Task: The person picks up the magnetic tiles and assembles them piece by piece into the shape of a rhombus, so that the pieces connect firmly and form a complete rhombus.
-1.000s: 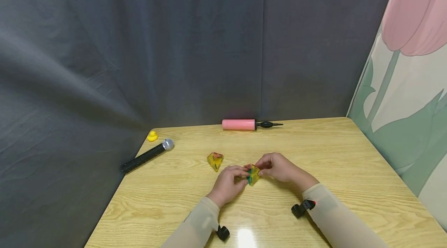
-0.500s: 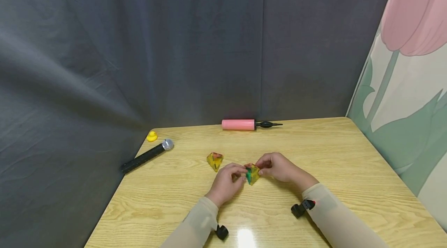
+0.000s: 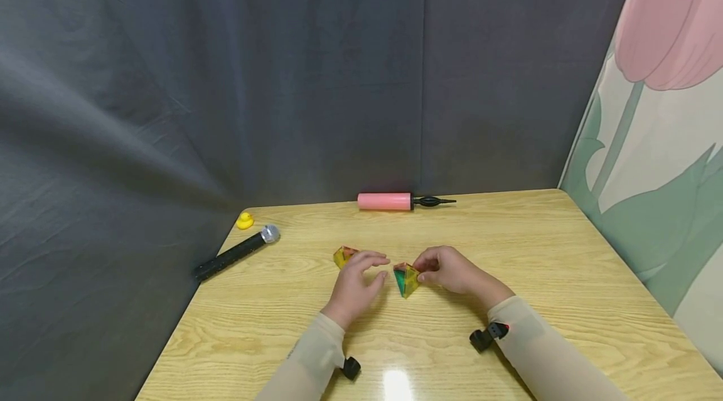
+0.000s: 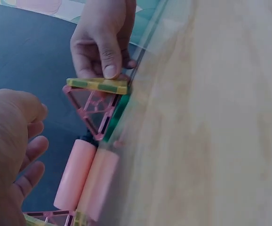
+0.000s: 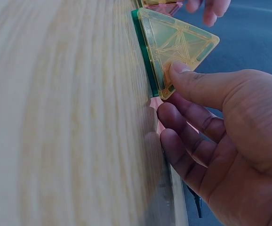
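A small pyramid of translucent magnetic tiles [image 3: 406,280], with yellow, green and pinkish-red faces, rests on the wooden table. My right hand [image 3: 447,270] pinches its right side; in the right wrist view the thumb [image 5: 185,80] presses the yellow face while the other fingers curl behind. My left hand [image 3: 354,285] is to the left of this pyramid, apart from it, fingers loosely bent with nothing between them. A second yellow and red tile pyramid [image 3: 341,256] sits just beyond the left hand, which partly covers it in the head view.
A pink hand pump [image 3: 385,201] with a black nozzle lies along the table's back edge. At the left edge are a black microphone [image 3: 233,256] and a yellow rubber duck [image 3: 245,221]. A dark curtain [image 3: 333,74] hangs behind the table [image 3: 519,238].
My left hand has let go of the tile pyramid and moved left, now partly covering the second pyramid. The right hand keeps its hold, almost unmoved.
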A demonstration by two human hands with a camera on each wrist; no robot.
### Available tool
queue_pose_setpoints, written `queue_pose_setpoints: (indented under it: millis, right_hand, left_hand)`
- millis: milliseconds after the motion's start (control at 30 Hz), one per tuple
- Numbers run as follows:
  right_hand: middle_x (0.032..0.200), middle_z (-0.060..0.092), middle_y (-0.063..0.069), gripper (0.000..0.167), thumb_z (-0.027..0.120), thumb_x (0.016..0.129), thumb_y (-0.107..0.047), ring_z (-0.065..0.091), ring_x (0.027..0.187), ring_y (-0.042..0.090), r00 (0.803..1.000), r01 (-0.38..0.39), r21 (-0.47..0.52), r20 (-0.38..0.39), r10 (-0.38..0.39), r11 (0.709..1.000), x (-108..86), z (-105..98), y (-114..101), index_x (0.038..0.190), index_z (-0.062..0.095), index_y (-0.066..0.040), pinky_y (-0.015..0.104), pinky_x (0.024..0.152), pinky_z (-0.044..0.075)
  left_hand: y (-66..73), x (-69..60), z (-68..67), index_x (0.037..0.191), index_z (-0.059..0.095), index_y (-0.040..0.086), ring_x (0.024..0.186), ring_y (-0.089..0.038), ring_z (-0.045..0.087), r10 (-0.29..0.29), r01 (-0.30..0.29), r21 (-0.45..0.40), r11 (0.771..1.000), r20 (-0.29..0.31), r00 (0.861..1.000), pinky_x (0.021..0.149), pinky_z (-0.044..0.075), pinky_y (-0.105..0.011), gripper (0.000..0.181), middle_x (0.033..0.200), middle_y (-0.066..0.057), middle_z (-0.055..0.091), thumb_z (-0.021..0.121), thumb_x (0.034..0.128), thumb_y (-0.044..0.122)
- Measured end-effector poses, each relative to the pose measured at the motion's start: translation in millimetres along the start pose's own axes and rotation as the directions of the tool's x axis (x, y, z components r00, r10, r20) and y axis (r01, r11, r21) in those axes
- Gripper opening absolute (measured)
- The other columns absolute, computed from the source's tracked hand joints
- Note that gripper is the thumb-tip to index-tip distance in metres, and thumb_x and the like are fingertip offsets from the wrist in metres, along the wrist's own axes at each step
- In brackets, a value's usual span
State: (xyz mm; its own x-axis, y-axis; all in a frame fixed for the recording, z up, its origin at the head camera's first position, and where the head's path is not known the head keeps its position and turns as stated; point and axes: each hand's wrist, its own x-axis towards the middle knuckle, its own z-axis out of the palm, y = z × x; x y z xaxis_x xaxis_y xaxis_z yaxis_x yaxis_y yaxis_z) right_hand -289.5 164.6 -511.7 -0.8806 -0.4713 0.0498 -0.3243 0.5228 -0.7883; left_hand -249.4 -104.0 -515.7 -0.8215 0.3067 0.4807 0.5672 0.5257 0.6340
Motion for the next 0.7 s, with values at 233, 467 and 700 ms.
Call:
queue_pose_setpoints:
  millis: [233,467,700]
  right_hand:
    - [0.099,0.073,-0.004,0.014,0.079,0.093,-0.005,0.068,0.091,0.014,1.0,0.024,-0.001,-0.003,-0.024,1.0,-0.2,1,3,0.104,0.079,-0.014,0.035,0.082,0.058]
    - [0.098,0.073,-0.005,0.016,0.078,0.094,-0.003,0.068,0.091,0.014,1.0,-0.002,0.006,-0.007,0.003,1.0,-0.8,1,2,0.104,0.078,-0.015,0.034,0.082,0.058]
    - [0.099,0.073,-0.004,0.015,0.078,0.094,-0.004,0.068,0.091,0.013,1.0,0.004,0.003,-0.009,-0.004,1.0,-0.8,1,2,0.104,0.079,-0.014,0.033,0.081,0.058]
  left_hand:
    - [-5.2,5.2,-15.5,0.125,0.074,0.023,0.127,-0.013,0.057,0.035,-0.034,0.019,0.999,-0.076,0.996,0.109,0.048,-0.041,0.028,0.132,0.008,0.065,0.076,0.0982,0.014]
    - [-18.5,9.8,-32.2,0.126,0.074,0.021,0.123,-0.019,0.059,0.019,-0.022,-0.016,1.0,-0.172,0.985,0.105,0.05,-0.047,0.033,0.135,0.003,0.065,0.079,0.0954,0.011]
    - [-37.5,9.5,-46.6,0.136,0.068,0.025,0.137,-0.021,0.049,-0.099,0.095,-0.031,0.995,-0.177,0.979,0.115,0.039,-0.052,0.041,0.141,0.004,0.06,0.078,0.097,0.017]
